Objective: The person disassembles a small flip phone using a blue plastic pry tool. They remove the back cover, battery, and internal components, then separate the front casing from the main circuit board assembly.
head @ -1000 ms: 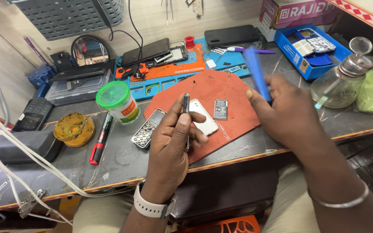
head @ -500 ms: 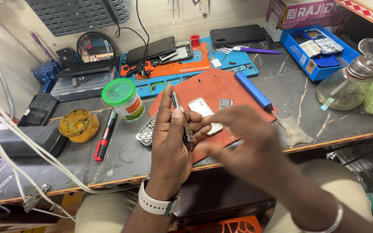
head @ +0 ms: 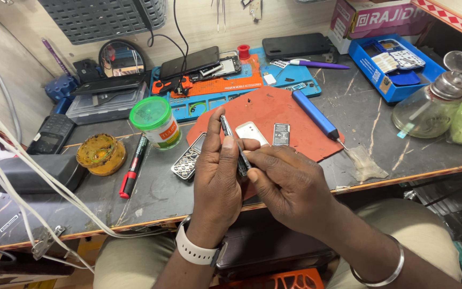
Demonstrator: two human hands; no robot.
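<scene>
Both hands, left hand (head: 217,179) and right hand (head: 290,184), gripping a thin dark phone part (head: 235,147) near green-lidded jar (head: 156,122).

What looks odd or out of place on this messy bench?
The keypad phone lies partly under the left hand, stripped: its pale back cover and small battery sit loose on the red mat. Nothing looks spilled.

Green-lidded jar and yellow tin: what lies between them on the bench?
In the head view, a red-and-black marker lies between the green-lidded jar and the yellow tin, closer to the tin.
</scene>
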